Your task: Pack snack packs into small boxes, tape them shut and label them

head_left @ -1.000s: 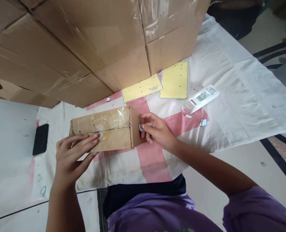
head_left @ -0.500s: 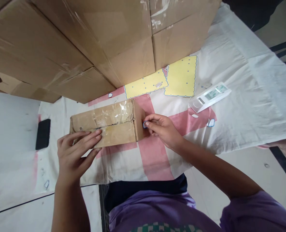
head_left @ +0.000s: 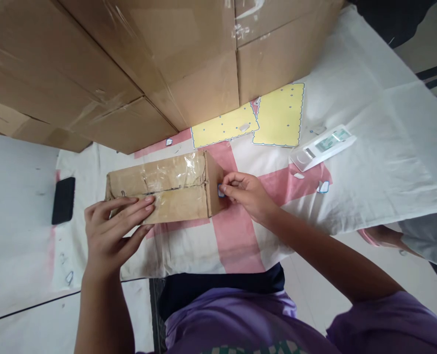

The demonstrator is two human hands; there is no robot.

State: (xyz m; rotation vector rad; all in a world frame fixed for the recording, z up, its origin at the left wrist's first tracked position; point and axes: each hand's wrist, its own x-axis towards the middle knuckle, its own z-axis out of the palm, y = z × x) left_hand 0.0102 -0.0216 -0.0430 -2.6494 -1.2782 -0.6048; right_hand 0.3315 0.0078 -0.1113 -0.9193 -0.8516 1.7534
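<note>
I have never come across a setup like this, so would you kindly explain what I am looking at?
Certainly. There is no machine here: a person works with two bare hands, seen by a single camera worn on the head, looking forward and down. The left hand rests its fingers on a small cardboard box. The right hand pinches a small white piece with a blue edge at the box's end; whether it is stuck there, I cannot tell. On the pink-and-white cloth also lie two yellow sheets, an oblong white object and a flat black object. Larger cardboard boxes stand beyond.
</note>
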